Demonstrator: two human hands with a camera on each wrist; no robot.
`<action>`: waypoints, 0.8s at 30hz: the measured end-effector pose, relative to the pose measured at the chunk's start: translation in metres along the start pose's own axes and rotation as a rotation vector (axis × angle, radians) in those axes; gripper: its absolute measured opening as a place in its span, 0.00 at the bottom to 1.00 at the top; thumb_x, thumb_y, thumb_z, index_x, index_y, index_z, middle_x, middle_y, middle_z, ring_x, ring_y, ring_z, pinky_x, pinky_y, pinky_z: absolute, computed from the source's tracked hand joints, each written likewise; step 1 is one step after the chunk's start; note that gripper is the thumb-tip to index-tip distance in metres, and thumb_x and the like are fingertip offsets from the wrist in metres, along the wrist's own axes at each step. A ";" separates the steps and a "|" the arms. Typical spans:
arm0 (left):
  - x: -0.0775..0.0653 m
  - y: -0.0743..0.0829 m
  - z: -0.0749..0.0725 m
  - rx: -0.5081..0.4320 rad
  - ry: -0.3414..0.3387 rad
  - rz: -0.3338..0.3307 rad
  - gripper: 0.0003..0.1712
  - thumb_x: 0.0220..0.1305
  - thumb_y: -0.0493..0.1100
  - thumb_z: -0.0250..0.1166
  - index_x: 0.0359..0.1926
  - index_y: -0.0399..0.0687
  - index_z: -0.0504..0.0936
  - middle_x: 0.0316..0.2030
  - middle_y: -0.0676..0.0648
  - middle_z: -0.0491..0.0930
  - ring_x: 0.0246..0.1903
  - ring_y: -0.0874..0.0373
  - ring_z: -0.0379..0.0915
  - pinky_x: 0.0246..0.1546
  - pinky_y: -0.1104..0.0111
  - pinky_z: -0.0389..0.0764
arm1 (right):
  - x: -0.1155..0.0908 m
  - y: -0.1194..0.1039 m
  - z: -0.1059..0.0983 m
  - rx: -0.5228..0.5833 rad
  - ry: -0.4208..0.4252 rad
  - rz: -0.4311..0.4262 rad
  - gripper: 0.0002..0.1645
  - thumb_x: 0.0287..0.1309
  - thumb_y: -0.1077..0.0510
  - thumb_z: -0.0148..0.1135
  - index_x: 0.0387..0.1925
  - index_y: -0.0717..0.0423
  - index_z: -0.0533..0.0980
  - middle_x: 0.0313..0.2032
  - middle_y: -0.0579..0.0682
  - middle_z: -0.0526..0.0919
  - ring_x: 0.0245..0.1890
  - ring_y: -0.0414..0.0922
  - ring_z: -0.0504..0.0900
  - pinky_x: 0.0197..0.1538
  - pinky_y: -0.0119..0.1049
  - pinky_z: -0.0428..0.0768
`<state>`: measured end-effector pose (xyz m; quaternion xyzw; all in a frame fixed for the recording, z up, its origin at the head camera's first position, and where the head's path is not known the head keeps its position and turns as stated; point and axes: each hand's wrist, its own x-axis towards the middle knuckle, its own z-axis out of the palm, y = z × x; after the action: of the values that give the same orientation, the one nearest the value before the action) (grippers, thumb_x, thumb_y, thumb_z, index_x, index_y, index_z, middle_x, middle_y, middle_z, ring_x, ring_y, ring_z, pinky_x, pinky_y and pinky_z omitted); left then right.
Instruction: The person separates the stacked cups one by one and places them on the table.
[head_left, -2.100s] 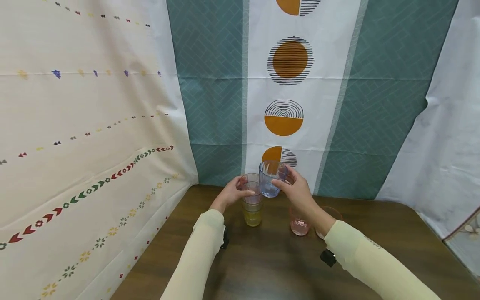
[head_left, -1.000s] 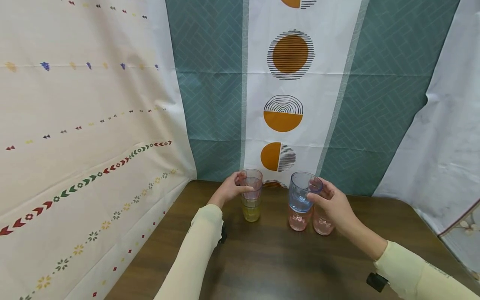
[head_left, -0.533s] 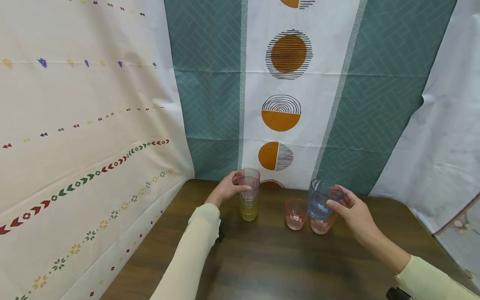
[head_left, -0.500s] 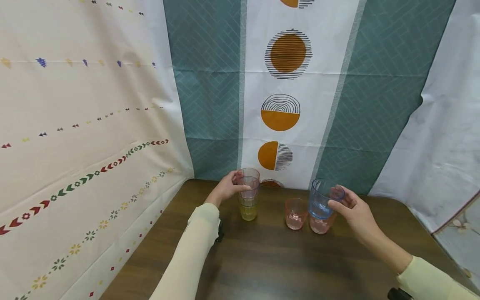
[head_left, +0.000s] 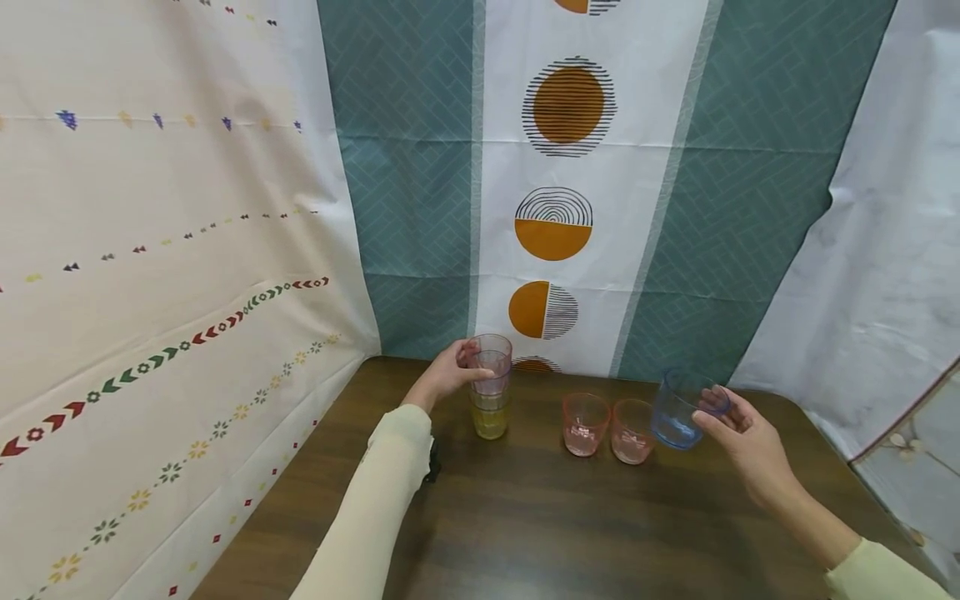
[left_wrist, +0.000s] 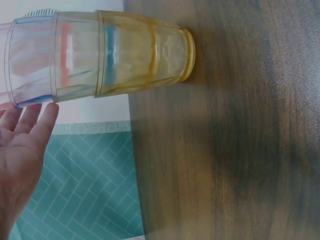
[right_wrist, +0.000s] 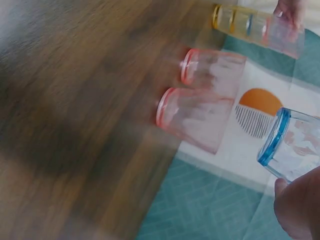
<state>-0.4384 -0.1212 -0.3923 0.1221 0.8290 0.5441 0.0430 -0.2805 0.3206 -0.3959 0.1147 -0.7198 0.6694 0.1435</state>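
My left hand (head_left: 448,375) grips the upper part of a stack of nested clear tumblers (left_wrist: 125,50) that stands upright on the table. Yellow shows at the stack's base and pink at its top rim, with other tints between. My right hand (head_left: 750,437) holds a blue tumbler (head_left: 678,417) by its side, thumb toward me. In the right wrist view the blue tumbler's base is raised off the table. Just left of it stand two pink tumblers, the nearer-to-stack one (head_left: 585,425) and the other (head_left: 632,433), side by side and upright.
The brown wooden table (head_left: 525,517) runs back to a hanging cloth (head_left: 420,208) with green and white bands and orange circles. A cream patterned cloth (head_left: 187,292) hangs along the left side, and a pale one (head_left: 877,250) on the right.
The right hand has carried the blue tumbler from beside the stack rightward, past both pink tumblers, and lower. The left hand stays on the stack throughout.
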 end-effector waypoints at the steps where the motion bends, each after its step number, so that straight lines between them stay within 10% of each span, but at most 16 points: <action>1: 0.000 0.000 0.000 0.000 0.001 -0.001 0.45 0.57 0.51 0.75 0.71 0.48 0.64 0.71 0.45 0.64 0.71 0.47 0.56 0.69 0.51 0.62 | -0.001 0.002 -0.002 0.004 0.006 -0.004 0.41 0.68 0.65 0.60 0.72 0.74 0.50 0.55 0.32 0.77 0.54 0.23 0.75 0.52 0.14 0.71; 15: 0.001 -0.001 0.000 0.017 0.000 0.007 0.46 0.57 0.52 0.75 0.72 0.47 0.63 0.71 0.45 0.65 0.71 0.48 0.57 0.68 0.52 0.62 | -0.008 0.030 -0.039 -0.080 0.152 0.128 0.43 0.66 0.58 0.65 0.74 0.63 0.54 0.48 0.23 0.76 0.47 0.16 0.73 0.46 0.11 0.70; 24: 0.000 0.000 0.000 0.008 -0.004 0.011 0.46 0.58 0.50 0.74 0.72 0.45 0.62 0.71 0.44 0.64 0.71 0.47 0.56 0.68 0.51 0.62 | -0.012 0.051 -0.056 -0.323 0.200 0.215 0.49 0.67 0.48 0.62 0.77 0.58 0.48 0.59 0.29 0.68 0.64 0.26 0.64 0.54 0.12 0.67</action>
<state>-0.4385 -0.1207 -0.3920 0.1279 0.8304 0.5407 0.0413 -0.2843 0.3803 -0.4438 -0.0541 -0.8079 0.5650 0.1586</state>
